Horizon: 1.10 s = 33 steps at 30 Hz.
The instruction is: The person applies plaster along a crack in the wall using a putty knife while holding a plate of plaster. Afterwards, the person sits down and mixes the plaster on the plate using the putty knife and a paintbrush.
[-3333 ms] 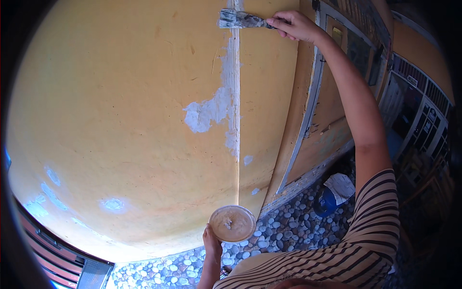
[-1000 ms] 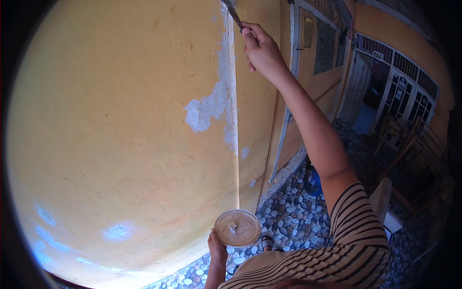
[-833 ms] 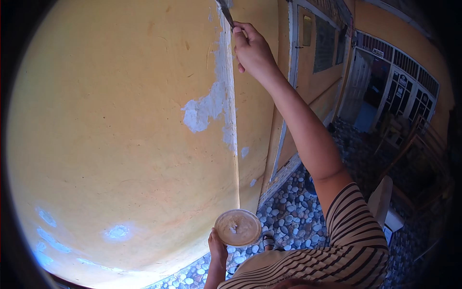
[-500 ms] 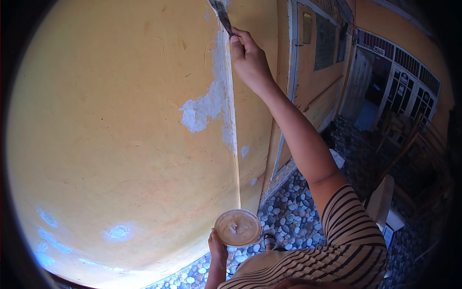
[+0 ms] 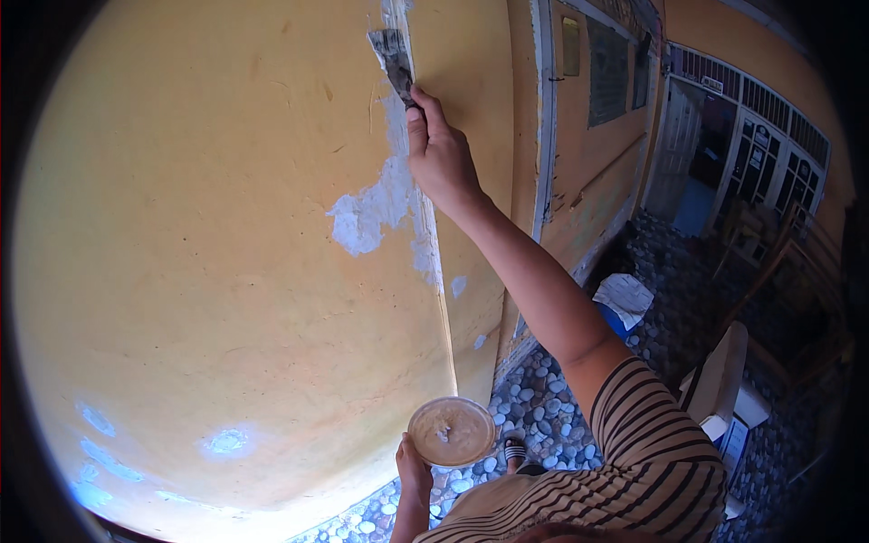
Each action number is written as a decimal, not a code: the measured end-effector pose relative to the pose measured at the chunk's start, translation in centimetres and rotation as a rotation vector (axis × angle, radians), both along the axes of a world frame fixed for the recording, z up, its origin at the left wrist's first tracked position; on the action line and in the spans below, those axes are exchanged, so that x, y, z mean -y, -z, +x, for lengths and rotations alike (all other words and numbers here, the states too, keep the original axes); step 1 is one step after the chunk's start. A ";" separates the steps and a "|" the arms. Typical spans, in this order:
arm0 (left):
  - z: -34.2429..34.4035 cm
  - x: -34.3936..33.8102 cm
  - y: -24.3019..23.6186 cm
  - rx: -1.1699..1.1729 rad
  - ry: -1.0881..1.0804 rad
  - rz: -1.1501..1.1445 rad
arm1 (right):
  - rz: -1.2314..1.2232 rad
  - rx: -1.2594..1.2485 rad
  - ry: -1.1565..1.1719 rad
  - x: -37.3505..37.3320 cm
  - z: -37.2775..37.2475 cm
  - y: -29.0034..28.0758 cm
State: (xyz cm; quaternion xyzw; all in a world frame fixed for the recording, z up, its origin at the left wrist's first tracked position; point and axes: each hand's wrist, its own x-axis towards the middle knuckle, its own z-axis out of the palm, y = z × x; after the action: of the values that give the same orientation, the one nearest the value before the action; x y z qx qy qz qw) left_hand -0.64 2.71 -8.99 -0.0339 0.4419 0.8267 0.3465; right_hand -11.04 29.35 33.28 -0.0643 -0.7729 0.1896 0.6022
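Note:
High on the yellow wall [image 5: 226, 226], my right hand [image 5: 439, 149] grips a putty knife [image 5: 394, 65] by its handle. The blade lies against the wall's corner edge, over a strip of grey-white filler [image 5: 394, 172]. That strip widens lower down into a ragged patch. Low in front of my body, my left hand [image 5: 414, 464] holds a round, shallow brown plate [image 5: 466, 425] by its left rim. A small lump of pale putty [image 5: 444, 433] sits near the middle of the plate.
Smaller filler patches [image 5: 226, 441] dot the lower left wall. A pebble-patterned floor [image 5: 543, 403] runs below. To the right are a blue container with a white sheet [image 5: 623, 300] on it, a pale chair-like object [image 5: 720, 385] and a doorway [image 5: 711, 163] at the back.
My right hand has moved down and slightly left along the corner with the putty knife. The plate in my left hand stays nearly in place. More of the blue container shows.

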 end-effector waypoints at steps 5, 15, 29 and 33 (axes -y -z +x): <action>0.3 -0.1 0.2 -0.007 0.022 0.020 | 0.099 -0.089 0.031 -0.9 -0.8 2.4; 0.4 -0.2 -0.5 0.016 0.012 0.004 | -0.116 0.190 -0.004 1.8 3.5 4.3; 0.4 -0.9 -0.4 0.017 0.025 0.034 | -0.004 0.014 0.016 1.5 0.5 -4.7; 0.6 -0.4 -0.9 0.016 0.018 0.048 | 0.055 -0.010 0.040 0.5 0.0 0.0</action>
State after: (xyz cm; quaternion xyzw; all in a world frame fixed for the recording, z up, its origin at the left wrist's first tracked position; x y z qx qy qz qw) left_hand -0.08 3.14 -8.04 -0.0285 0.4194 0.8336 0.3582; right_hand -11.02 28.84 33.24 -0.0621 -0.7733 0.1566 0.6113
